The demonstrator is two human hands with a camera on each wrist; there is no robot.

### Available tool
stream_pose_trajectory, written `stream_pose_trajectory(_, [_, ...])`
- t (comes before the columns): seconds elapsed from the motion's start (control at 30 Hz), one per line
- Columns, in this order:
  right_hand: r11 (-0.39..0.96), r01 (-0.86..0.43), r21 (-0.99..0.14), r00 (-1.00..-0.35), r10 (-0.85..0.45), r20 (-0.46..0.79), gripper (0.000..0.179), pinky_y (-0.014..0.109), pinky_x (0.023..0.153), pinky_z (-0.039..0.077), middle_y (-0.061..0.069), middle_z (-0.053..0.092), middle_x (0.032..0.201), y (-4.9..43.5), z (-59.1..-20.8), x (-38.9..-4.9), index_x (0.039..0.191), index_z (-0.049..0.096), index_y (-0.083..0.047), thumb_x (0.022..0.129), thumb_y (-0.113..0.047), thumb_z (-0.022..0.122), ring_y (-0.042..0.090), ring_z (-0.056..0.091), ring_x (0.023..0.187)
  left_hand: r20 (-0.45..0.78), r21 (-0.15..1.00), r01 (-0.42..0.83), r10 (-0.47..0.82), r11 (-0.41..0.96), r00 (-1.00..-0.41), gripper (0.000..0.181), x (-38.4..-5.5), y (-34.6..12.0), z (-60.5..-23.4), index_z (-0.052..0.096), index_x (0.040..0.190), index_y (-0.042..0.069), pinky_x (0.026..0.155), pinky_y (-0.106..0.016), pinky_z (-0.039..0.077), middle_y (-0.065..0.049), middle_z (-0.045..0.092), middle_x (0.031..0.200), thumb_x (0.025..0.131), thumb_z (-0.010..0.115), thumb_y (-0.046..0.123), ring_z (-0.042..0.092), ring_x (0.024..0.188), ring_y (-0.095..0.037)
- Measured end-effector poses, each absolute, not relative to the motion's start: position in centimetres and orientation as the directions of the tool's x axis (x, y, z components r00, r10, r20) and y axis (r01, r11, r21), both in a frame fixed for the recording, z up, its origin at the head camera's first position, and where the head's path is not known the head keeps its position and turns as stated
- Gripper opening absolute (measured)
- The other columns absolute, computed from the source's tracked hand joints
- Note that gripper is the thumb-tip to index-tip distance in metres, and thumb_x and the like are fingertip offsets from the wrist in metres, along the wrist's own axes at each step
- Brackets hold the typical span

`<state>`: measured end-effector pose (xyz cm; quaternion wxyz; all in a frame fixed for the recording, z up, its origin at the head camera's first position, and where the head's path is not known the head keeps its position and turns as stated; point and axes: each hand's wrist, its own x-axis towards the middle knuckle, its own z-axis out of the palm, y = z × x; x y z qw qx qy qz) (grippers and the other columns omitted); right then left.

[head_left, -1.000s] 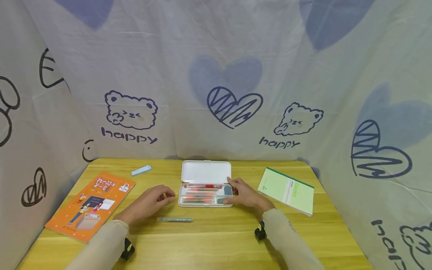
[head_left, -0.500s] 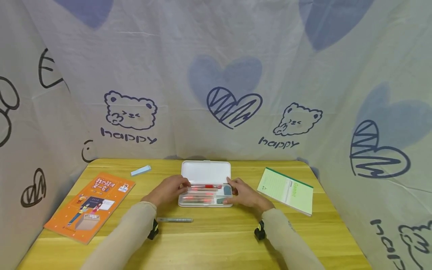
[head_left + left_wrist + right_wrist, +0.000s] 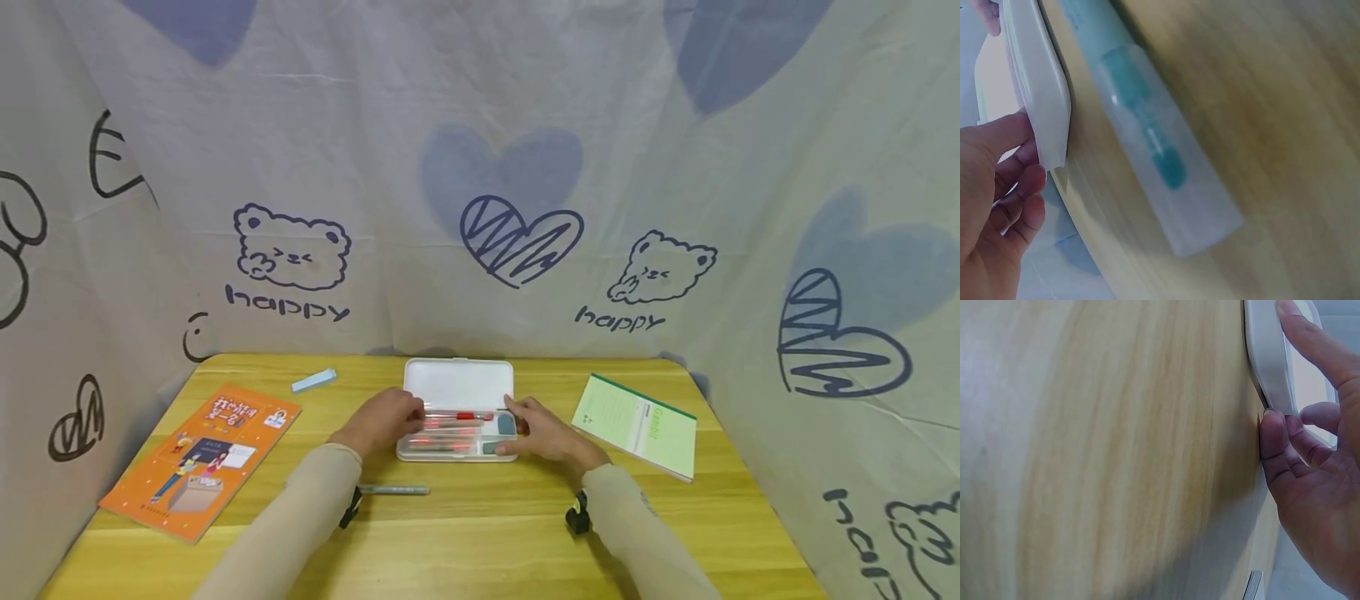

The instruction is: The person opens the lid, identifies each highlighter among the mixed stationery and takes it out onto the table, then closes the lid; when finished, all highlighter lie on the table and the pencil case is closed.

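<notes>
A white pencil case (image 3: 459, 383) lies with its lid back in the middle of the table. Inside are a red pen (image 3: 474, 416), several pencils (image 3: 442, 447) and grey-green erasers (image 3: 506, 425). My left hand (image 3: 382, 422) holds the case's left end; in the left wrist view, thumb and curled fingers meet at its rim. At the opposite end, my right hand (image 3: 547, 432) grips the case, thumb at the front corner and fingers along the side. A clear-capped marker (image 3: 1147, 144) with a teal tip lies in front, partly hidden by my left wrist in the head view.
An orange book (image 3: 202, 462) lies at the left, with a light blue strip-like object (image 3: 313, 381) behind it. A green notepad (image 3: 637, 425) sits at the right. Printed cloth (image 3: 390, 167) hangs behind and on both sides of the wooden table (image 3: 480, 542).
My left hand has moved right, from beside the case onto its left end. The right hand has stayed on the case, which has not moved visibly.
</notes>
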<state>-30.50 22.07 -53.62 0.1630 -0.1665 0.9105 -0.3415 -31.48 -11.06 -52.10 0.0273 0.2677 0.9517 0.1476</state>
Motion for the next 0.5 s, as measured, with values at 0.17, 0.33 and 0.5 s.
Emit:
stream_pose_trajectory(0.17, [0.711,-0.196,-0.676,-0.888,-0.421,-0.185,0.106,0.046,0.114,0.046,0.013,0.051,0.145,22.1,-53.6,-30.5,0.173,0.028,-0.015,0.092,-0.045,0.089,0.022,0.05,0.119,0.051,0.326,0.487,0.499,0.81,-0.865,0.008,-31.2,-11.2,-52.3,0.076,0.105,0.014,0.092,-0.04,0.061,0.0,0.074,0.098,0.104,0.077,0.021,0.062,0.089,-0.016])
stream_pose_trajectory(0.33, [0.703,-0.217,-0.677,-0.884,-0.436,-0.17,0.105,0.043,0.106,0.046,0.013,0.051,0.141,22.2,-53.5,-30.5,0.173,0.027,-0.012,0.093,-0.043,0.089,0.022,0.05,0.115,0.109,0.354,0.514,0.511,0.781,-0.852,0.01,-30.8,-11.4,-52.2,0.077,0.111,0.01,0.097,-0.044,0.061,-0.004,0.075,0.103,0.104,0.076,0.018,0.065,0.095,-0.02])
stream_pose_trajectory(0.5, [0.702,-0.222,-0.677,-0.881,-0.442,-0.169,0.106,0.042,0.104,0.046,0.013,0.051,0.141,22.2,-53.5,-30.6,0.173,0.027,-0.012,0.093,-0.043,0.088,0.022,0.05,0.115,0.12,0.403,0.495,0.492,0.77,-0.862,0.011,-30.4,-12.0,-52.1,0.079,0.112,0.01,0.1,-0.046,0.061,-0.004,0.077,0.106,0.105,0.075,0.016,0.067,0.099,-0.02])
